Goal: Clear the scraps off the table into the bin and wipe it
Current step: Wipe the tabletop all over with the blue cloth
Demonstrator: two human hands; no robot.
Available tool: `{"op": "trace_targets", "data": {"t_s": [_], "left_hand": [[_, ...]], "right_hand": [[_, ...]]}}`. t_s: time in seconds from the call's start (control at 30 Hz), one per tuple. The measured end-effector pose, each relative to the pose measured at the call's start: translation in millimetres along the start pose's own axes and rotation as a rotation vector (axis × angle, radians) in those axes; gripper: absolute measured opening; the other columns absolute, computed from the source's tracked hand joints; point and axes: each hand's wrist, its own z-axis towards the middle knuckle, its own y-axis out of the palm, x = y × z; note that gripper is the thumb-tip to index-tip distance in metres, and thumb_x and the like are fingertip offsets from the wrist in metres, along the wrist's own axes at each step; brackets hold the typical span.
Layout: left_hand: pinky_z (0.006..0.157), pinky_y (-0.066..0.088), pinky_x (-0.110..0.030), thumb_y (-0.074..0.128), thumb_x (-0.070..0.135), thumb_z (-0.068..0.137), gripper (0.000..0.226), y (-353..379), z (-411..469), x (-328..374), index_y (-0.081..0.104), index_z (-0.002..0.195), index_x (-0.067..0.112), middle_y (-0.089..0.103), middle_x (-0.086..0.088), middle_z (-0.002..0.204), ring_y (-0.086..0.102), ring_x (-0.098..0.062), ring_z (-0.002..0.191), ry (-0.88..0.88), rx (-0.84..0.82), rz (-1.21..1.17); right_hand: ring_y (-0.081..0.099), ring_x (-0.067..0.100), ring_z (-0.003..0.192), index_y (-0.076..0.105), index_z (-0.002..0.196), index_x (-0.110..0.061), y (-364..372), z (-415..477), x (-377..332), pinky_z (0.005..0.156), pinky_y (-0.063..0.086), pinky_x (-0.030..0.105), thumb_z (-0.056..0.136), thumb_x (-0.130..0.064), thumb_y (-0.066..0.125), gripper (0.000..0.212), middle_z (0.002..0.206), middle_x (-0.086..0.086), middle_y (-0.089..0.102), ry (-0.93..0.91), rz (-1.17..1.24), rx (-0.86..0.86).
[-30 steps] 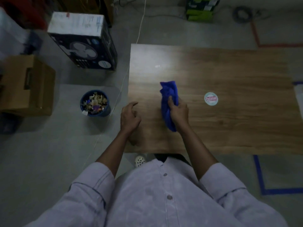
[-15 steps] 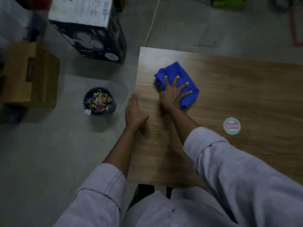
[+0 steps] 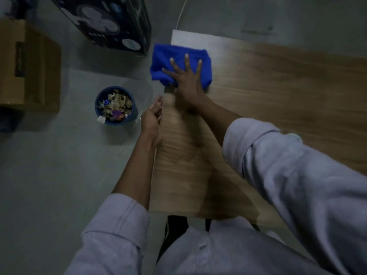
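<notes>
Blue cloth (image 3: 178, 56) sat bunched at the far-left corner of the tabletop (image 3: 278, 80), its left part hanging past the edge. Right hand (image 3: 186, 80) lay flat on it, fingers straight and spread, pressing rather than gripping. Left hand (image 3: 152, 118) was loosely open at the left edge, holding nothing; it probably touched the edge, couldn't confirm. Cloth judged soft, light and limp: it would bunch under a push and slide easily on the smooth wood-look surface, nothing fragile. Best worked by flat palm pressure mid-cloth, or pinched at a fold to lift. The overhang could pull it off the edge if pressure dropped. No scraps seen on the visible tabletop, but the frame was blurred, so small bits could be missed. Bin (image 3: 119, 122) stood on the floor just left of the tabletop, with scraps (image 3: 116, 106) inside. Fan box (image 3: 107, 22) beyond the corner, cardboard box (image 3: 29, 64) further left, white cable (image 3: 181, 12) past the far edge: none in the wiping path. Right sleeve (image 3: 288, 165) hid the near-right surface.
</notes>
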Motion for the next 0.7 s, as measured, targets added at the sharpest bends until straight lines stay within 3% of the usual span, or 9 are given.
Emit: {"op": "trace_targets", "data": {"t_s": [0.1, 0.17, 0.27, 0.33, 0.4, 0.47, 0.53, 0.6, 0.7], "left_hand": [[0.067, 0.046, -0.021, 0.046, 0.019, 0.105, 0.028, -17.1, -19.6, -1.3, 0.06, 0.13, 0.014, 0.068, 0.004, 0.075, 0.061, -0.006, 0.065, -0.03, 0.024, -0.146], [0.064, 0.051, -0.022, 0.044, 0.023, 0.106, 0.025, -26.4, -37.7, -4.6, 0.065, 0.116, 0.014, 0.073, 0.0, 0.087, 0.067, -0.01, 0.073, -0.056, -0.01, -0.193], [0.072, 0.055, -0.027, 0.045, 0.028, 0.106, 0.025, -33.6, -62.7, -13.0, 0.065, 0.113, 0.015, 0.071, -0.006, 0.1, 0.066, -0.018, 0.086, -0.044, -0.019, -0.199], [0.08, 0.051, -0.033, 0.044, 0.036, 0.105, 0.03, -45.2, -77.7, -21.4, 0.067, 0.113, 0.017, 0.071, -0.006, 0.104, 0.065, -0.021, 0.093, -0.043, 0.003, -0.166], [0.095, 0.048, -0.037, 0.042, 0.042, 0.105, 0.037, -64.3, -88.2, -31.2, 0.064, 0.125, 0.021, 0.069, -0.003, 0.123, 0.063, -0.023, 0.109, -0.063, -0.019, -0.103], [0.109, 0.043, -0.043, 0.04, 0.044, 0.106, 0.046, -84.4, -95.7, -40.6, 0.055, 0.142, 0.02, 0.061, -0.003, 0.141, 0.058, -0.026, 0.125, -0.083, -0.049, -0.043], [0.113, 0.041, -0.044, 0.04, 0.043, 0.106, 0.05, -98.1, -103.7, -50.5, 0.052, 0.146, 0.017, 0.058, -0.005, 0.146, 0.055, -0.027, 0.13, -0.091, -0.056, 0.022], [0.114, 0.04, -0.042, 0.036, 0.044, 0.107, 0.052, -107.1, -116.6, -61.5, 0.049, 0.148, 0.015, 0.057, -0.005, 0.147, 0.053, -0.027, 0.133, -0.106, -0.057, 0.075], [0.116, 0.035, -0.041, 0.032, 0.046, 0.107, 0.057, -121.5, -133.5, -78.6, 0.04, 0.152, 0.012, 0.053, -0.005, 0.151, 0.05, -0.025, 0.137, -0.146, -0.034, 0.033]], "right_hand": [[-0.006, 0.04, 0.156, 0.025, 0.158, -0.041, 17.1, -54.3, -21.2, 0.115, -0.013, 0.071, 0.1, -0.04, 0.051, 0.064, 0.17, -0.006, 0.013, -0.052, 0.032, -0.033], [-0.005, 0.037, 0.157, 0.027, 0.159, -0.038, 20.3, -88.1, -37.1, 0.116, -0.014, 0.068, 0.102, -0.04, 0.049, 0.061, 0.17, -0.006, 0.015, -0.052, 0.072, -0.081], [0.001, 0.034, 0.157, 0.031, 0.158, -0.033, 20.9, -138.3, -62.1, 0.119, -0.011, 0.065, 0.102, -0.028, 0.052, 0.06, 0.169, -0.001, 0.021, -0.04, 0.142, -0.151], [0.024, 0.035, 0.152, 0.039, 0.155, -0.029, 4.5, -162.3, -70.4, 0.122, -0.002, 0.061, 0.099, -0.022, 0.054, 0.059, 0.164, 0.012, 0.032, -0.025, 0.221, -0.193], [0.045, 0.038, 0.138, 0.045, 0.152, -0.027, -14.2, -171.1, -68.2, 0.12, 0.011, 0.062, 0.096, -0.02, 0.053, 0.057, 0.155, 0.017, 0.045, 0.01, 0.283, -0.061], [0.032, 0.038, 0.148, 0.041, 0.154, -0.031, -22.2, -170.0, -59.8, 0.115, 0.014, 0.07, 0.093, -0.018, 0.053, 0.063, 0.161, 0.006, 0.038, 0.13, 0.277, 0.037], [0.004, 0.039, 0.156, 0.03, 0.158, -0.037, -10.7, -173.7, -61.2, 0.111, 0.005, 0.082, 0.1, -0.024, 0.052, 0.063, 0.17, -0.003, 0.015, 0.204, 0.197, -0.11], [-0.01, 0.042, 0.155, 0.021, 0.16, -0.039, 15.0, -185.4, -72.2, 0.107, 0.0, 0.085, 0.105, -0.022, 0.046, 0.063, 0.172, -0.004, 0.001, 0.154, 0.084, -0.231], [-0.016, 0.04, 0.154, 0.015, 0.161, -0.04, 40.9, -216.1, -90.0, 0.107, -0.006, 0.084, 0.103, -0.017, 0.045, 0.069, 0.172, -0.004, -0.003, 0.055, 0.042, -0.237]]}}
